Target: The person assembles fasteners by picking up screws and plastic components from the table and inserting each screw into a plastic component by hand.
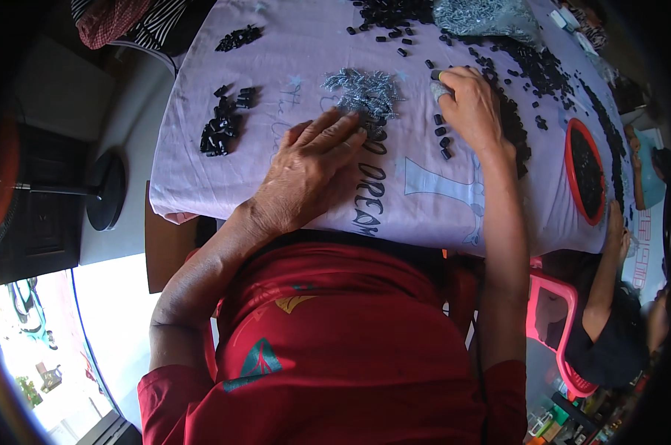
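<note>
On the pink cloth-covered table [276, 55], a pile of small silver screws [361, 89] lies in front of me. My left hand [313, 163] rests palm down with its fingers stretched to the pile's near edge, touching the screws. To the right, my right hand [470, 104] is closed in a pinch, with a small dark piece [435, 75] at its fingertips. A pale wrap [440, 90] covers part of one finger. Beside that hand, several small black cylindrical pieces [441, 131] form a short row. Part of a larger heap of black pieces [515, 130] is hidden behind my right hand and wrist.
Black pieces form clusters [220, 126] at left. A clear bag of screws [487, 21] sits at the far side near scattered black pieces [535, 70]. A red-rimmed basin [573, 170] stands at right. Another person's arm [608, 259] reaches the table beside a pink chair [554, 285].
</note>
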`<action>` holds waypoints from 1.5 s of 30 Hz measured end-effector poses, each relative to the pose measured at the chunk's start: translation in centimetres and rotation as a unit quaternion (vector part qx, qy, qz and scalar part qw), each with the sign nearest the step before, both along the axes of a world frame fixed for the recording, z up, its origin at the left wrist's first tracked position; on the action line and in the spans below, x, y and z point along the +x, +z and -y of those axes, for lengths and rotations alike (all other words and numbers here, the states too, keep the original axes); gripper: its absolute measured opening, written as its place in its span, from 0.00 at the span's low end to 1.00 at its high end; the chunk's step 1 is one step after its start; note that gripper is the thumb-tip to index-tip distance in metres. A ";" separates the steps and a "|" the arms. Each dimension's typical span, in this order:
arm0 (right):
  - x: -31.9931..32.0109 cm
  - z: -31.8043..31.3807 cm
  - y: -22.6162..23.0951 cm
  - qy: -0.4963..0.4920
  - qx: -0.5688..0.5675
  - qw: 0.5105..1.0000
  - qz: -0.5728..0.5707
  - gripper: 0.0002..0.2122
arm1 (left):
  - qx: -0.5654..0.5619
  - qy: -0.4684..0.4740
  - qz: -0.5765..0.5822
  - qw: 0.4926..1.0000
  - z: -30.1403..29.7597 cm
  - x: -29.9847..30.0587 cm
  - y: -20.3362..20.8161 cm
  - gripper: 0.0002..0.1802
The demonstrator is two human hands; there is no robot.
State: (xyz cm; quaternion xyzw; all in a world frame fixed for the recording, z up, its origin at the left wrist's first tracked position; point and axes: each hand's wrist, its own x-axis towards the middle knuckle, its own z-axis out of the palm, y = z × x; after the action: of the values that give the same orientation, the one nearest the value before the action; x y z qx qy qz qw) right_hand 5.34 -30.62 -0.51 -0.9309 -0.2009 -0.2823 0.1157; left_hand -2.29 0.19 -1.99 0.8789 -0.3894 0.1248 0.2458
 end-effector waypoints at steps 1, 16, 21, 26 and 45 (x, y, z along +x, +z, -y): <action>-0.6 -0.5 0.1 -0.015 -0.002 0.999 -0.038 0.08 | 0.000 0.006 -0.001 1.000 -0.2 0.1 -0.1 0.24; -5.0 -4.4 1.1 0.118 0.077 0.983 -0.114 0.09 | -0.024 0.022 -0.028 0.999 -0.7 0.4 0.0 0.25; -7.2 -1.6 2.9 0.015 0.105 0.981 -0.163 0.09 | -0.025 0.018 -0.020 0.999 -1.1 0.5 -0.3 0.26; -7.3 0.2 1.9 -0.029 0.102 0.979 -0.176 0.09 | -0.026 0.012 -0.009 1.000 -1.0 0.4 -0.5 0.24; -4.6 -3.3 2.3 -0.047 0.039 0.979 -0.193 0.07 | -0.173 -0.011 -0.062 0.983 -1.5 0.8 0.2 0.21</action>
State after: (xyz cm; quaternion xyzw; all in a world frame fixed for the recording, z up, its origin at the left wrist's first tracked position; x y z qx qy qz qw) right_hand 0.75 -27.31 1.78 -0.9711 -0.1199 -0.1103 0.1747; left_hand -1.49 1.69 -1.82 0.8249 -0.3553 0.1325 0.4192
